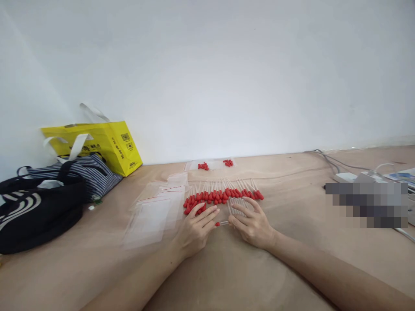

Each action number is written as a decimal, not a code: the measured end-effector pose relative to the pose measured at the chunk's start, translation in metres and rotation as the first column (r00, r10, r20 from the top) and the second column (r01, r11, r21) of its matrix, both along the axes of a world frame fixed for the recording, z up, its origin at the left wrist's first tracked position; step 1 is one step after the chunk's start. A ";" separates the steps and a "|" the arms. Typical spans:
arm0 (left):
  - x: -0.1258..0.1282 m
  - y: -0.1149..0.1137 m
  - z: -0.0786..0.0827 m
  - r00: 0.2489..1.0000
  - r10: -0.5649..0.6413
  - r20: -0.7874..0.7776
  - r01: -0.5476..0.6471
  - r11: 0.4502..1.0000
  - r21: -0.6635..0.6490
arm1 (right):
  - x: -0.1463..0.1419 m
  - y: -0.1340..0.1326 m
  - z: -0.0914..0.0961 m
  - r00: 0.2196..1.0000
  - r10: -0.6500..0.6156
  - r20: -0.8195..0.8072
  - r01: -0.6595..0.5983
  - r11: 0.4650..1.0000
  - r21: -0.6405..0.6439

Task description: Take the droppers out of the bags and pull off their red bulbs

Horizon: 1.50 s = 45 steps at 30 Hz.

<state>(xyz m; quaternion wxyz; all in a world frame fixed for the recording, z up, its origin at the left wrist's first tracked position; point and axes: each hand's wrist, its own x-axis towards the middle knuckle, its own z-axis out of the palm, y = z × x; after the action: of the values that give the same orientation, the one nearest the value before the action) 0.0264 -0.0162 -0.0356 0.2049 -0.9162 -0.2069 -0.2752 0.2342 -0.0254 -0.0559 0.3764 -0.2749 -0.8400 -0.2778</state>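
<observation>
Fingers stretched forward, my left hand [198, 224] lies open over a small pile of loose red rubber bulbs [191, 209]. My right hand [251, 222] pinches a clear glass dropper [223, 223] whose red bulb end points left, towards my left hand. Under the fingers of that same hand lies a bunch of clear thin tubes [237, 206], partly covered. Just beyond both hands runs a row of droppers with red bulbs [220, 196], their clear stems pointing towards the wall. My left thumb is mostly hidden.
Clear plastic zip bags [155, 216] lie in layers to the left. Against the wall sits a bag with red bulbs [203, 166] on it. Farther left stand a yellow bag [126, 149], a striped bag [100, 175] and a black bag [42, 216]. Cables and a white power strip [345, 177] are right.
</observation>
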 end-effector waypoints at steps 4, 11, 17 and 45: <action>-0.003 -0.002 0.004 0.999 0.048 -0.006 -0.048 0.999 -0.012 | 0.002 -0.001 0.001 0.995 -0.083 0.056 0.085 0.996 -0.023; -0.018 0.006 0.008 0.964 0.196 0.179 -0.178 0.978 -0.112 | 0.017 0.005 0.001 0.988 -0.139 -0.060 0.126 0.974 -0.189; -0.029 0.021 0.004 0.861 0.375 0.343 -0.302 0.921 -0.248 | 0.002 0.002 0.005 0.977 -0.213 -0.008 0.190 0.886 -0.422; -0.032 0.027 -0.001 0.843 0.426 0.327 -0.309 0.882 -0.355 | -0.046 0.001 0.024 0.828 -0.457 0.325 0.557 0.604 -0.570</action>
<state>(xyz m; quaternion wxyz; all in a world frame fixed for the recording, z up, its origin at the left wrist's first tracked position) -0.0052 0.0105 -0.0361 0.0724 -0.8037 -0.4553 -0.3762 0.1885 -0.0249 -0.0318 0.1016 -0.5925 -0.7943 -0.0873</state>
